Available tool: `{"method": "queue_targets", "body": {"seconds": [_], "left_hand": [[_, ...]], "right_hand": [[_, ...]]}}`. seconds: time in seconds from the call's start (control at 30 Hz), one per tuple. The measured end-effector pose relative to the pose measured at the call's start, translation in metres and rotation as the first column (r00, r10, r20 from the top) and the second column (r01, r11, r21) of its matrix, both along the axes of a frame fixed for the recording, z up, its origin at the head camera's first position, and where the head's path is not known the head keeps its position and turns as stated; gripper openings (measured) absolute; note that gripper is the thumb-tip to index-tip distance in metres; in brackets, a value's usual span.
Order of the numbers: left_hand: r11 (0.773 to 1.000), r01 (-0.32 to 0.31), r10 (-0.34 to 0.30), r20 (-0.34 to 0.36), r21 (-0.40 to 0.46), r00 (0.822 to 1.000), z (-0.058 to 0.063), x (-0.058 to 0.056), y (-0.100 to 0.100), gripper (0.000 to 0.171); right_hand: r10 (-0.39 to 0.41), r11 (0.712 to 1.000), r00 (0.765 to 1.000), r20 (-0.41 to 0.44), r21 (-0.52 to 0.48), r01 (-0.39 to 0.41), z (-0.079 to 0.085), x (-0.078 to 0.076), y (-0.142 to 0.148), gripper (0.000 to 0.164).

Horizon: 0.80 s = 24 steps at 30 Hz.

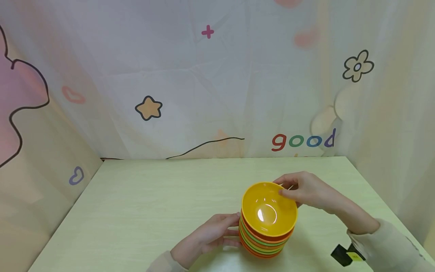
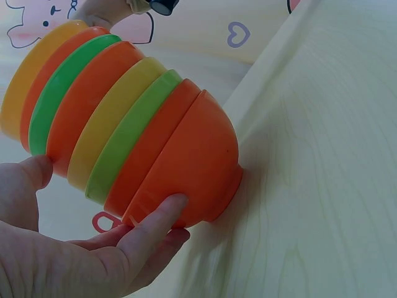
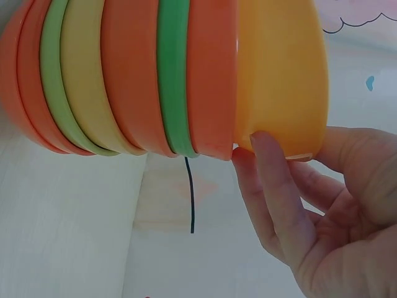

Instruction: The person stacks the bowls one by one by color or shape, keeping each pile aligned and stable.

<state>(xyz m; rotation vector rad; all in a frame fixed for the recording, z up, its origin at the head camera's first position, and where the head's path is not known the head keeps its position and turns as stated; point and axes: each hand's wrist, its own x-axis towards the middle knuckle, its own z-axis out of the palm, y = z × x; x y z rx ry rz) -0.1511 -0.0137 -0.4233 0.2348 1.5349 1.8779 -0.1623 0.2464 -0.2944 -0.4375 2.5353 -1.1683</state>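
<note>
A stack of nested bowls (image 1: 263, 249) in orange, green and yellow stands on the table, right of centre in the head view. On top sits a yellow-orange bowl (image 1: 263, 198), its inside facing me. My right hand (image 1: 307, 190) pinches this bowl's far right rim, thumb inside and fingers outside. In the right wrist view, the yellow-orange bowl (image 3: 282, 74) sits in the orange one beneath. At the stack's left side, my left hand (image 1: 215, 232) touches the bowls with thumb and fairly straight fingers. Its fingertips lie against the lowest orange bowl (image 2: 198, 155) in the left wrist view.
The pale wooden table (image 1: 136, 211) extends left of and behind the stack. A printed curtain (image 1: 190, 87) hangs along the table's back and sides. A small black device with a yellow label (image 1: 355, 256) is at the right sleeve.
</note>
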Motion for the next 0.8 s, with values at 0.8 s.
{"method": "queue_targets", "body": {"seconds": [0.8], "left_hand": [[1.0,-0.003,0.003,0.008,-0.003,1.0,0.0001,-0.0001,0.0008,0.06]], "right_hand": [[0.001,1.0,0.999,-0.034,0.011,-0.001,-0.0068,0.0019,-0.0001,0.029]]}}
